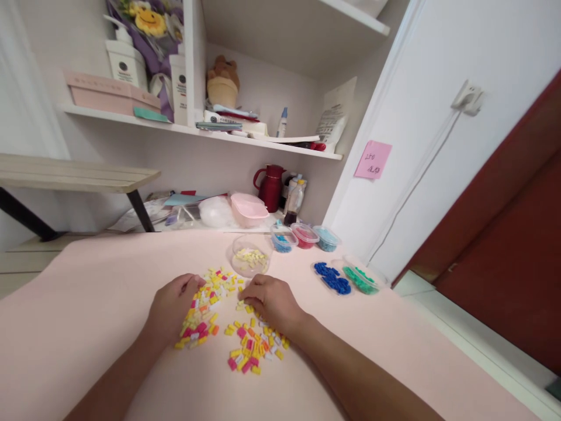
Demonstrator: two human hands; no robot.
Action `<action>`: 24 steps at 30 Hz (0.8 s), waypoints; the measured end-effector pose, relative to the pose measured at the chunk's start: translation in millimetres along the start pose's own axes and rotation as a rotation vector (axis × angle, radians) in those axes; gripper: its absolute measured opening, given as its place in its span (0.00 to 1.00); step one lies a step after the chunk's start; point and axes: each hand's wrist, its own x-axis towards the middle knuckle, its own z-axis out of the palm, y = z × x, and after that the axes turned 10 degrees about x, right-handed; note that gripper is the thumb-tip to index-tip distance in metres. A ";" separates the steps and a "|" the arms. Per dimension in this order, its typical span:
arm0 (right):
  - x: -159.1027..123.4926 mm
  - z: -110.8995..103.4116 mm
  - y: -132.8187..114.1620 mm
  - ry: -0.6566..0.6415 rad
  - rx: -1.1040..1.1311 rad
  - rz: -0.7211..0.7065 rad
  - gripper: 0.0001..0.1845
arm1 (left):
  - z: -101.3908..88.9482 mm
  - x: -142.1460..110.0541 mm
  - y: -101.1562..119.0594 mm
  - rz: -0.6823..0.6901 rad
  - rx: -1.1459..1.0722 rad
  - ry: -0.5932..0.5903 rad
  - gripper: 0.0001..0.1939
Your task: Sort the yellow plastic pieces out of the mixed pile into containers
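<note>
Small toy bricks in yellow, pale yellow, pink, orange and white lie scattered in a left pile (213, 286) and a nearer pile (249, 345) on the pink tabletop. My left hand (173, 304) rests along the left pile's edge, its fingers curled inward; whatever they hold is hidden. Over the gap between the piles, my right hand (276, 301) has thumb and fingers pinched together, fingertips down among pale yellow bricks. I cannot make out what is in the pinch. Just beyond both hands stands a round clear tub (234, 266) with pale yellow bricks inside.
To the right are a tray of dark blue bricks (335, 279) and a tub of green bricks (363, 280). Farther back sit tubs of blue (284, 241), red (305, 235) and light blue bricks (326, 240). A pink box (249, 210) and a red jug (272, 188) stand behind, under a shelf.
</note>
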 end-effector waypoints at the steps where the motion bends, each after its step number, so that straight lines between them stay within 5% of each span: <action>1: -0.3 -0.8 0.5 0.009 0.027 0.003 0.11 | -0.6 0.2 0.2 -0.002 0.007 -0.005 0.17; 13: -4.1 -36.7 34.0 0.347 0.757 0.213 0.07 | -4.1 3.0 4.0 0.005 0.034 -0.012 0.18; 24: -0.8 -36.9 42.7 0.460 0.995 0.370 0.11 | -8.0 3.3 9.0 0.035 0.076 0.000 0.18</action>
